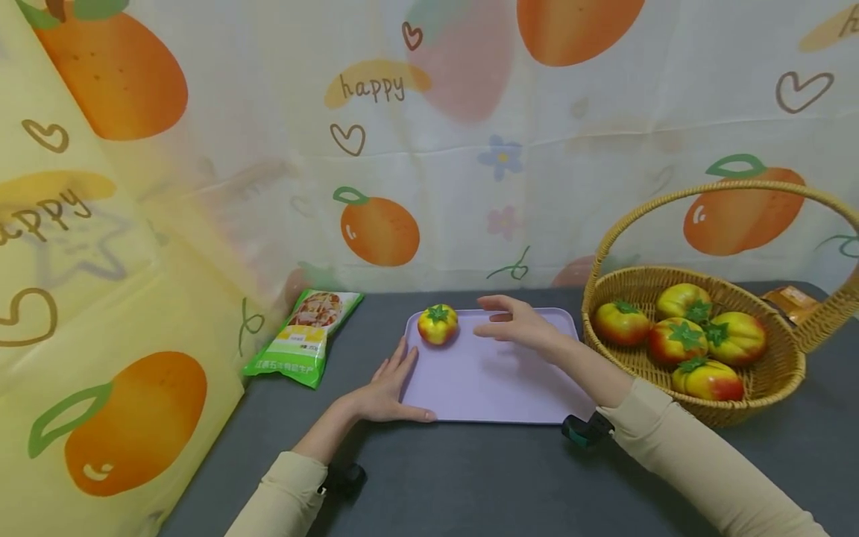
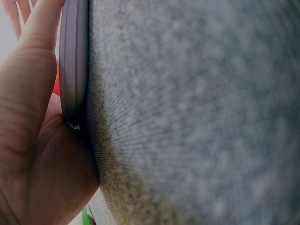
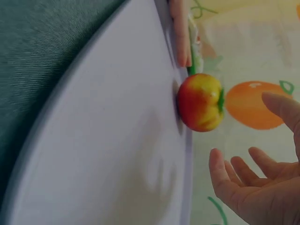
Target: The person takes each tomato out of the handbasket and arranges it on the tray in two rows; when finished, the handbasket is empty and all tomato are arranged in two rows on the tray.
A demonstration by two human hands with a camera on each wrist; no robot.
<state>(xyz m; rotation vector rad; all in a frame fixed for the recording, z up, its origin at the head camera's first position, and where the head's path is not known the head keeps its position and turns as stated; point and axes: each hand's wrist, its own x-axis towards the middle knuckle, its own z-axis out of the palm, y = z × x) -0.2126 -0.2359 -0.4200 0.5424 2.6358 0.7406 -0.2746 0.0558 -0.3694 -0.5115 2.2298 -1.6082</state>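
A lilac tray [image 1: 490, 380] lies on the grey table. One red-yellow toy tomato [image 1: 438, 324] with a green stalk sits at its far left corner; the right wrist view shows this tomato [image 3: 200, 102] near the tray's rim [image 3: 117, 154]. My left hand [image 1: 389, 388] rests flat against the tray's left edge, fingers straight, thumb along the near edge; in the left wrist view the left hand [image 2: 33, 117] lies against the tray rim [image 2: 74, 61]. My right hand [image 1: 513, 322] hovers open over the tray, just right of the tomato, holding nothing.
A wicker basket [image 1: 778, 373] with a tall handle stands at the right, holding several more toy tomatoes [image 1: 684, 335]. A green snack packet [image 1: 305, 335] lies left of the tray. An orange packet [image 1: 792, 302] lies behind the basket. A fruit-print curtain hangs behind and at the left.
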